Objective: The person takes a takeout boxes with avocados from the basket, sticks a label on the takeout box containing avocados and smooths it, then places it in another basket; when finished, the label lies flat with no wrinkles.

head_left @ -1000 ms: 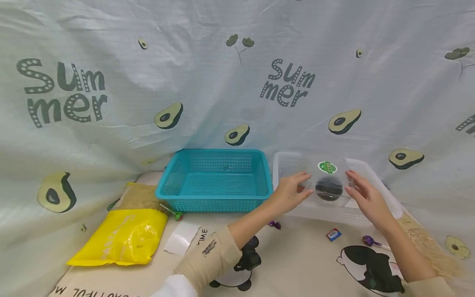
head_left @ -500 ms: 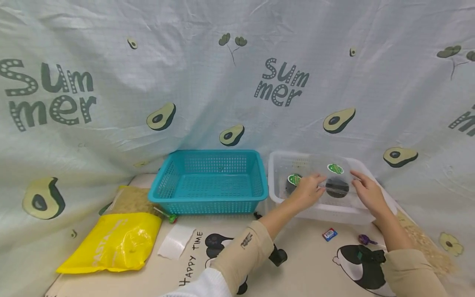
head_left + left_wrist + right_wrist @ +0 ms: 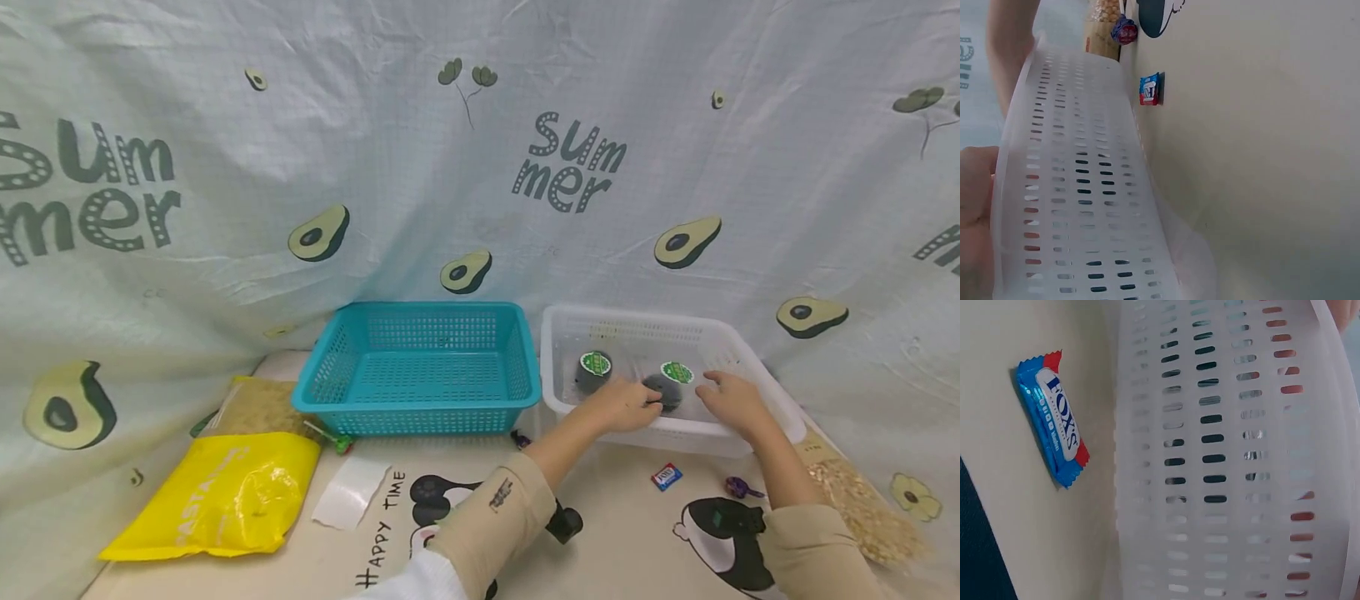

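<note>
A clear plastic package with a dark round content and a green sticker lies low inside the white basket. From its left side my left hand holds it by finger and thumb. My right hand is at its right side, finger and thumb at the clear edge, which is hard to see. Left of it in the basket sits another dark round item with the same kind of sticker. In the left wrist view my left hand is partly hidden behind the basket's slotted wall.
A turquoise basket stands left of the white one. A yellow pasta bag, a green-wrapped lollipop and a white paper piece lie further left. In front are a FOX'S candy and a purple lollipop.
Both hands have lowered the clear package into the white basket, after carrying it slightly right. The other stickered item is now in plain view.
</note>
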`<state>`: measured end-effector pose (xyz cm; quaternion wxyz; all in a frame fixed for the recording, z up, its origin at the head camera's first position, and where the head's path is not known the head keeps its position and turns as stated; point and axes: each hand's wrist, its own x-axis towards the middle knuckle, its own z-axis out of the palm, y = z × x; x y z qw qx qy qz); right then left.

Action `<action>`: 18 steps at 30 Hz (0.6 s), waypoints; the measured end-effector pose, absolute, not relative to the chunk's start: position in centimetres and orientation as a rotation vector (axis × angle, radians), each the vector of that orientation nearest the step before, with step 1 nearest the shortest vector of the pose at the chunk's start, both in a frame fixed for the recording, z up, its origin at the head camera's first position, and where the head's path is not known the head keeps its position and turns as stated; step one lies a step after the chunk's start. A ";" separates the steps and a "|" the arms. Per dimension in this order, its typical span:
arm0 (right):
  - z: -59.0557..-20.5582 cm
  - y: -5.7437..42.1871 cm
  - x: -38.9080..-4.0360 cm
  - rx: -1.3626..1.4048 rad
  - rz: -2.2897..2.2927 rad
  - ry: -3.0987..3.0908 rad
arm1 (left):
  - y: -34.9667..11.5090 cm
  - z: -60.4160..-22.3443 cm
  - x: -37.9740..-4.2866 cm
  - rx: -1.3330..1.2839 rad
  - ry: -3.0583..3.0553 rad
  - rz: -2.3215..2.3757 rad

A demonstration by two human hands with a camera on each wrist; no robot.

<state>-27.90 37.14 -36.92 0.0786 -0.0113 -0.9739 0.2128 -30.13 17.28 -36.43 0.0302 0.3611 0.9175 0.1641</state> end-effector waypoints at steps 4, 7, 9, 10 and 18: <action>-36.9 36.7 -27.8 -0.037 0.550 -3.019 | 17.4 -36.5 -30.0 1.149 2.844 0.337; -36.9 36.4 -28.1 -0.033 0.542 -3.007 | 17.2 -36.4 -30.0 1.161 2.868 0.310; -36.9 36.3 -28.3 -0.020 0.524 -2.943 | 16.8 -36.2 -30.0 1.191 2.889 0.307; -36.9 36.3 -28.3 -0.005 0.507 -2.888 | 16.5 -36.1 -30.0 1.211 2.902 0.308; -37.3 34.9 -26.9 0.051 0.523 -2.453 | 9.5 -35.7 -29.4 1.349 2.997 0.382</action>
